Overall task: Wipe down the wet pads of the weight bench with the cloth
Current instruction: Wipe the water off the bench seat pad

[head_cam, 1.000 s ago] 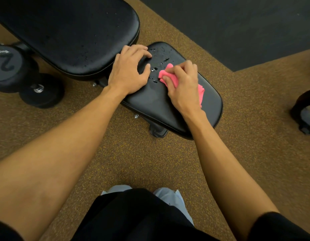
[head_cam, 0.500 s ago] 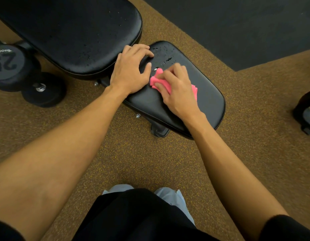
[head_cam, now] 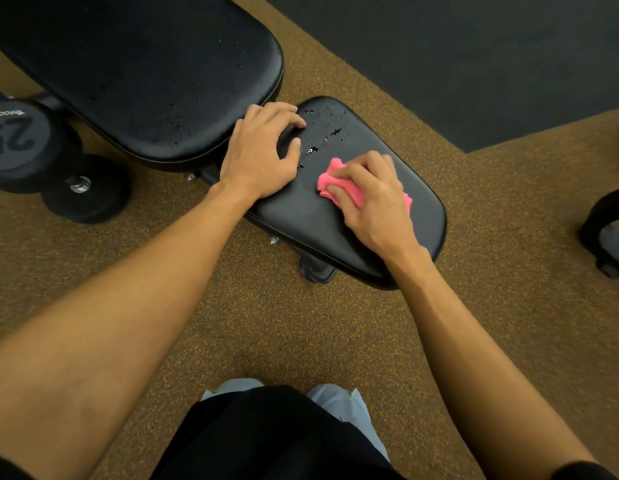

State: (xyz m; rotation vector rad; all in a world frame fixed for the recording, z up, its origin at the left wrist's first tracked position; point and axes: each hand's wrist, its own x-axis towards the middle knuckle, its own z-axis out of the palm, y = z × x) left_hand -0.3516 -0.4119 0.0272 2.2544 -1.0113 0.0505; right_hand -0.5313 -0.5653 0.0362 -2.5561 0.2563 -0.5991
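The black seat pad (head_cam: 301, 216) of the weight bench lies in front of me, with water drops (head_cam: 322, 133) on its far end. My right hand (head_cam: 374, 199) grips a bunched pink cloth (head_cam: 330, 176) and presses it on the middle of the seat pad. My left hand (head_cam: 259, 150) rests on the pad's left edge, fingers spread and bent, a short gap from the cloth. The larger black back pad (head_cam: 145, 71) at the upper left carries fine droplets.
A black dumbbell marked 25 (head_cam: 24, 147) lies on the brown speckled floor left of the bench. The bench's foot (head_cam: 316, 268) shows under the seat. A dark mat (head_cam: 474, 46) covers the far right floor, and a black object (head_cam: 609, 230) sits at the right edge.
My right hand slid the cloth left up to my left thumb, then drew it back towards me and to the right. The left hand stayed in place.
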